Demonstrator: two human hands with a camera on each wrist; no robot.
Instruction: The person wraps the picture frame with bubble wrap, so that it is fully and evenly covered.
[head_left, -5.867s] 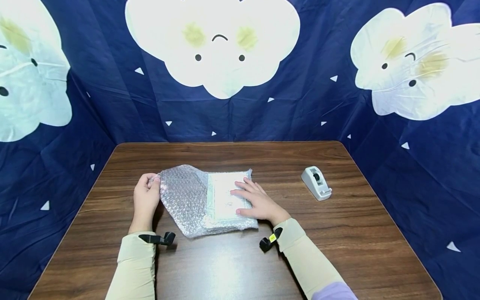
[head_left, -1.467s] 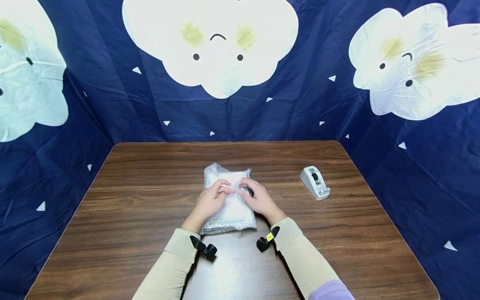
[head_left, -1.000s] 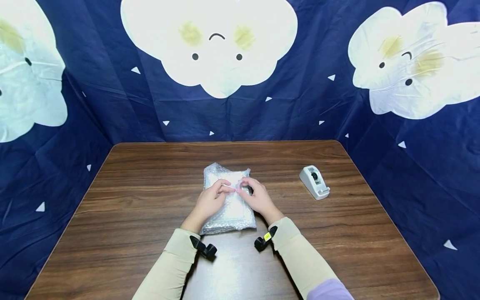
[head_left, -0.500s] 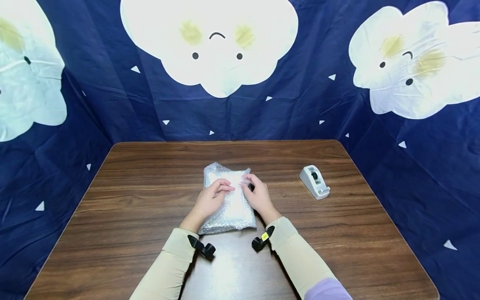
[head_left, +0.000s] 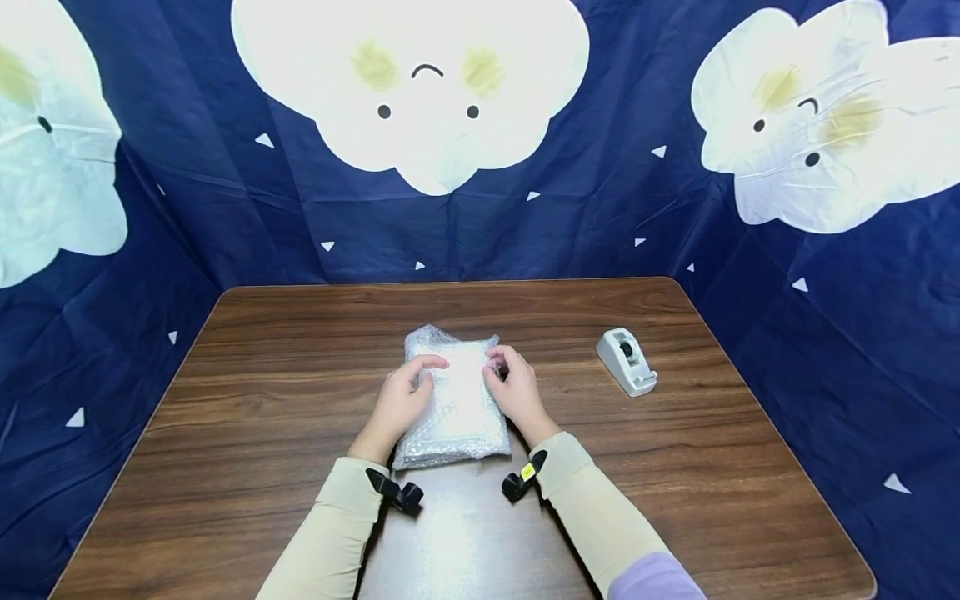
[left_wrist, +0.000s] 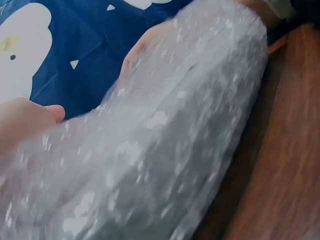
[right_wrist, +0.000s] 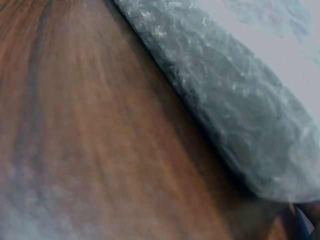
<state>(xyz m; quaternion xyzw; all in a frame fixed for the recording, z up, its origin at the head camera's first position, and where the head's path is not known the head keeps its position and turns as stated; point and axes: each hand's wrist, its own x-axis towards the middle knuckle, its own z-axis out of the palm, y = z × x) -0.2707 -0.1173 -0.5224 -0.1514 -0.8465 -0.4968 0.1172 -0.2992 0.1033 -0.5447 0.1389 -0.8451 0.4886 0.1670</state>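
Note:
A flat rectangular packet point(head_left: 459, 400) in clear bubble wrap lies on the table, something pale showing through the film. My left hand point(head_left: 400, 406) rests along its left side, fingers stretched over the top and thumb apart. At the upper right edge my right hand point(head_left: 517, 392) has thumb and fingers curved around the edge of the bubble wrap point(head_left: 495, 364). The left wrist view shows the crinkled wrap point(left_wrist: 145, 145) close up, with fingers point(left_wrist: 30, 120) beyond it. In the right wrist view the packet's side point(right_wrist: 235, 95) lies against the wood; fingers are barely visible there.
A white tape dispenser point(head_left: 627, 362) stands to the right on the brown wooden table point(head_left: 247, 417). Dark blue cloth point(head_left: 360, 225) with white clouds hangs behind the table and at both sides.
The loose left part of the bubble wrap has been folded over the packet. Lately the hands, once close together on top, have parted: left hand drew leftward, right hand moved to the right edge.

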